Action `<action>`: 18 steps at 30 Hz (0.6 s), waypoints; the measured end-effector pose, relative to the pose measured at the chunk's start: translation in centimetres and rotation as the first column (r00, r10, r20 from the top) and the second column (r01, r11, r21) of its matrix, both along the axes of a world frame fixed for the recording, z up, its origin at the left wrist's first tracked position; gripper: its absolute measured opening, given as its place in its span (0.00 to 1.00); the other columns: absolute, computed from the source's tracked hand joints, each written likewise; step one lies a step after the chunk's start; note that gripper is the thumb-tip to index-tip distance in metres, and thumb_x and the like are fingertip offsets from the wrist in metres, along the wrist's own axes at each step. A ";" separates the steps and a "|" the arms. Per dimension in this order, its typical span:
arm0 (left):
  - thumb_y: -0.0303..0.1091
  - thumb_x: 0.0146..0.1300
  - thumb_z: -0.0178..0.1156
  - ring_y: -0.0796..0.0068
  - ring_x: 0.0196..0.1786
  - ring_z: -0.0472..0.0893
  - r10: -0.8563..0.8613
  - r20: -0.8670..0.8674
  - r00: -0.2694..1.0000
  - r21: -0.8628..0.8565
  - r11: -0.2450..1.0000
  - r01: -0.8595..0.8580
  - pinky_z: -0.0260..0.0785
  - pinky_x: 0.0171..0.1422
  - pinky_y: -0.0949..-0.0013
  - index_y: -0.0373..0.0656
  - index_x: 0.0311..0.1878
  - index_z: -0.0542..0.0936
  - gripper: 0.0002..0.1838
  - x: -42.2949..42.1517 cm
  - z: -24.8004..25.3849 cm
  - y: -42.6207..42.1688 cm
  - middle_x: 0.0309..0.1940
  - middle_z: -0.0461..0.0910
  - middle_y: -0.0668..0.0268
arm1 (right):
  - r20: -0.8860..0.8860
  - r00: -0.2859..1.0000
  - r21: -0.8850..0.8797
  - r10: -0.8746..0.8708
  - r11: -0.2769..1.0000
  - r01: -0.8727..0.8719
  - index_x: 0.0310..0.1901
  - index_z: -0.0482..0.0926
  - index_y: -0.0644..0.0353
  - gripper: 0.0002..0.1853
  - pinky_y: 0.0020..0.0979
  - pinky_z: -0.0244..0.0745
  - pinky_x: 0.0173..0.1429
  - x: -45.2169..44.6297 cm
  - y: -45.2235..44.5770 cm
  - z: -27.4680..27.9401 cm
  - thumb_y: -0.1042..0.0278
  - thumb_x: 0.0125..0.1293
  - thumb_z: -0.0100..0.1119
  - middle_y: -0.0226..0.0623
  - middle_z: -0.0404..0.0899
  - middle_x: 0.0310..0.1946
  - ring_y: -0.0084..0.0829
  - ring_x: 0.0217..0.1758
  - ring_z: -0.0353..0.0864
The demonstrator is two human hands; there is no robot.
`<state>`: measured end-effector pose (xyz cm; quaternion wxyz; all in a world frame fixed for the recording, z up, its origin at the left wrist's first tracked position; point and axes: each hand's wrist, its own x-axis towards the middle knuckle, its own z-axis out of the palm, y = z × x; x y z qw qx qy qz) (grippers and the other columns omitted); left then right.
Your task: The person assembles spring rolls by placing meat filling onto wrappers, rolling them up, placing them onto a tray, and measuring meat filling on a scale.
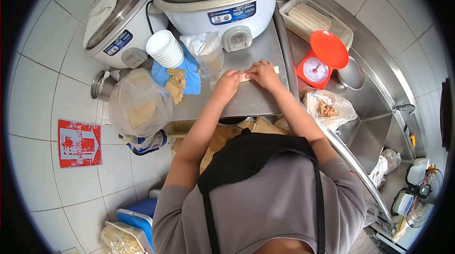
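Note:
On the steel counter (256, 97), both of my hands press a thin pale wrapper roll (243, 78) that lies across the surface. My left hand (228, 83) is closed over its left part, fingers bent down onto it. The fingers of my right hand (263, 75) pinch it further right, and a pale end sticks out past them. Much of the roll is hidden under my fingers. Just behind my left hand stands a clear plastic tub (209, 59) with a plastic bag in it.
Two rice cookers (189, 14) stand at the back. White cups (166, 49) rest on a blue cloth (192, 76), near a plastic bag of pale sheets (140, 104). Rightward are a red scale (313, 70), a basket (343, 38) of similar long rolls, and a bag of filling (328, 108).

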<state>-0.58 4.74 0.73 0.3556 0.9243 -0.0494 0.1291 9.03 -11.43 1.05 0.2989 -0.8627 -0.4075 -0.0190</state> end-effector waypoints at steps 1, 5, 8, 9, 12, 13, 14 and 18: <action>0.31 0.59 0.57 0.56 0.50 0.75 -0.017 0.089 0.996 0.041 0.999 0.013 0.68 0.55 0.64 0.37 0.52 0.76 0.17 -0.3 -0.1 -0.8 0.47 0.76 0.56 | 0.003 1.000 -0.040 0.010 0.999 -0.010 0.38 0.84 0.47 0.14 0.38 0.61 0.50 0.0 -0.3 0.1 0.60 0.46 0.67 0.28 0.78 0.38 0.34 0.45 0.73; 0.33 0.58 0.58 0.57 0.54 0.72 -0.001 0.144 0.990 0.162 0.987 -0.022 0.65 0.58 0.61 0.39 0.60 0.69 0.25 -0.5 -1.0 -1.2 0.51 0.73 0.56 | 0.060 0.998 -0.174 -0.022 0.984 0.032 0.47 0.80 0.47 0.21 0.38 0.60 0.53 1.0 -2.1 -0.2 0.64 0.46 0.67 0.29 0.78 0.43 0.34 0.51 0.73; 0.35 0.58 0.59 0.58 0.57 0.70 0.015 -0.005 1.000 0.219 0.976 -0.014 0.63 0.59 0.60 0.39 0.62 0.66 0.29 0.1 -0.2 -1.3 0.51 0.73 0.56 | -0.047 0.999 -0.203 -0.023 0.979 0.013 0.53 0.74 0.50 0.27 0.39 0.63 0.54 0.8 -3.7 2.3 0.71 0.46 0.66 0.36 0.78 0.47 0.37 0.52 0.74; 0.35 0.57 0.60 0.57 0.55 0.71 0.029 0.025 0.999 0.259 0.965 -0.034 0.64 0.57 0.60 0.39 0.61 0.67 0.29 0.4 0.3 -1.6 0.50 0.74 0.56 | -0.090 0.996 -0.179 -0.021 0.984 0.004 0.53 0.73 0.50 0.28 0.39 0.64 0.53 0.6 -3.7 3.3 0.72 0.46 0.65 0.38 0.78 0.47 0.38 0.51 0.75; 0.33 0.54 0.63 0.55 0.49 0.75 0.067 0.114 0.991 0.263 0.960 -0.095 0.68 0.52 0.59 0.38 0.57 0.69 0.27 1.4 2.0 -3.6 0.46 0.77 0.56 | -0.206 0.978 -0.035 0.037 0.998 -0.045 0.53 0.71 0.53 0.29 0.36 0.68 0.52 -0.8 -3.3 6.9 0.75 0.45 0.66 0.40 0.78 0.44 0.37 0.50 0.76; 0.32 0.52 0.64 0.54 0.46 0.76 0.084 0.143 0.986 0.187 0.976 -0.110 0.69 0.50 0.60 0.38 0.55 0.69 0.26 1.9 2.8 -4.3 0.44 0.78 0.56 | -0.237 0.969 0.026 0.066 0.998 -0.062 0.54 0.71 0.55 0.30 0.34 0.69 0.53 -1.4 -3.1 8.3 0.76 0.45 0.67 0.40 0.79 0.42 0.35 0.50 0.76; 0.31 0.51 0.65 0.53 0.43 0.78 0.103 0.172 0.980 0.110 0.986 -0.123 0.71 0.47 0.60 0.38 0.54 0.70 0.25 2.4 3.7 -5.0 0.42 0.79 0.56 | -0.196 0.976 0.204 0.096 0.977 -0.056 0.53 0.71 0.56 0.29 0.34 0.70 0.51 -2.2 -3.1 9.6 0.75 0.46 0.67 0.40 0.79 0.41 0.35 0.48 0.77; 0.27 0.49 0.65 0.54 0.34 0.81 0.199 0.383 0.902 -0.353 0.934 -0.057 0.72 0.36 0.61 0.40 0.44 0.73 0.18 2.5 8.5 -7.2 0.32 0.81 0.55 | -0.048 0.998 0.671 0.048 0.741 -0.003 0.44 0.75 0.60 0.19 0.32 0.71 0.48 -4.7 -3.7 12.7 0.74 0.48 0.67 0.37 0.79 0.36 0.33 0.44 0.77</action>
